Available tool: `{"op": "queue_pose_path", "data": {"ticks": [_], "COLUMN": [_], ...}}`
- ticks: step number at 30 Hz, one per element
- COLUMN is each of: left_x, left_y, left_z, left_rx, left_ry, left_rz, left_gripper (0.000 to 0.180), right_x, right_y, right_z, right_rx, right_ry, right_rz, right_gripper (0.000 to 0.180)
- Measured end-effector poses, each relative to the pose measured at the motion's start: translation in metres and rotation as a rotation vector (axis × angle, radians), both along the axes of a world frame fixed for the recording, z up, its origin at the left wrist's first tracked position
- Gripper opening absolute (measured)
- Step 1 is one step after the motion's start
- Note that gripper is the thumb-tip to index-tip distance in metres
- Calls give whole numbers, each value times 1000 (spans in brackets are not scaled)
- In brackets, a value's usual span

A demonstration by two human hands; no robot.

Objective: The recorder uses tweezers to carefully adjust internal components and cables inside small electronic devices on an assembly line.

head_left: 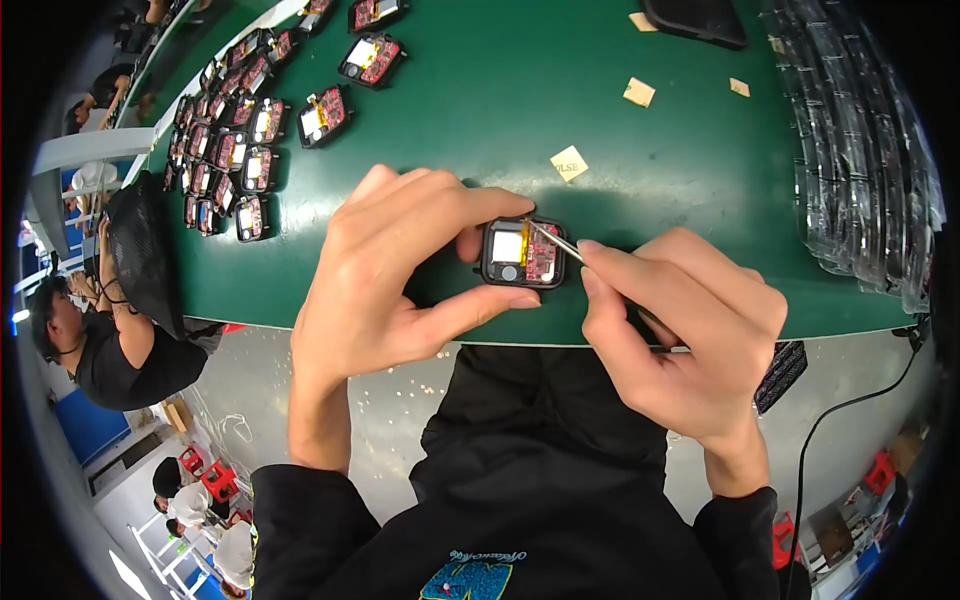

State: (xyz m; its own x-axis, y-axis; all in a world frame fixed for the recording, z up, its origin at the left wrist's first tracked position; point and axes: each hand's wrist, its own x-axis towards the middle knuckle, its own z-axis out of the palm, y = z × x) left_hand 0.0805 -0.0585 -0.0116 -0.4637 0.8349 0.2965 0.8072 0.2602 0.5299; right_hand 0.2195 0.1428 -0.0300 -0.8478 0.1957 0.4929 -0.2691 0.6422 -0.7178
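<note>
Between the thumb and index finger of my left hand [385, 265] is a small black device housing [510, 272], held by its edges near the table's front edge. Its inside shows: a white square block, a yellow strip, a red circuit board and a round grey part. Pinched in my right hand [695, 325] is a pair of slim metal tweezers [560, 243]. Their tip points at the top of the yellow strip, beside the red board; whether it grips anything is too small to tell.
Many similar opened housings [258, 168] cluster at the far left of the green table [450, 130]. Stacked clear plastic trays [860, 150] line the right side. Small paper pieces [570, 163] and a black object [697, 20] lie farther back. Another person [130, 345] sits at the left.
</note>
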Motion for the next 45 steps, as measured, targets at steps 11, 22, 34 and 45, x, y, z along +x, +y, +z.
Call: {"op": "queue_pose_path", "data": {"ticks": [11,22,34,45], "left_x": [4,-31,-38,-150], "left_y": [-10,145,277,74], "left_z": [1,105,125,89], "left_rx": [71,294,177,-370], "left_ry": [-209,-409,12,293], "left_rz": [92,-255,-679,169], "left_gripper": [55,53,48,45], "right_x": [9,14,14,13], "right_y": [8,16,11,14], "right_z": [4,0,1,6], "right_rx": [-353,-486,-460,-427], "right_ry": [114,171,116,118], "right_rz": [-145,-97,-88,-102], "right_gripper": [20,15,14,16]}}
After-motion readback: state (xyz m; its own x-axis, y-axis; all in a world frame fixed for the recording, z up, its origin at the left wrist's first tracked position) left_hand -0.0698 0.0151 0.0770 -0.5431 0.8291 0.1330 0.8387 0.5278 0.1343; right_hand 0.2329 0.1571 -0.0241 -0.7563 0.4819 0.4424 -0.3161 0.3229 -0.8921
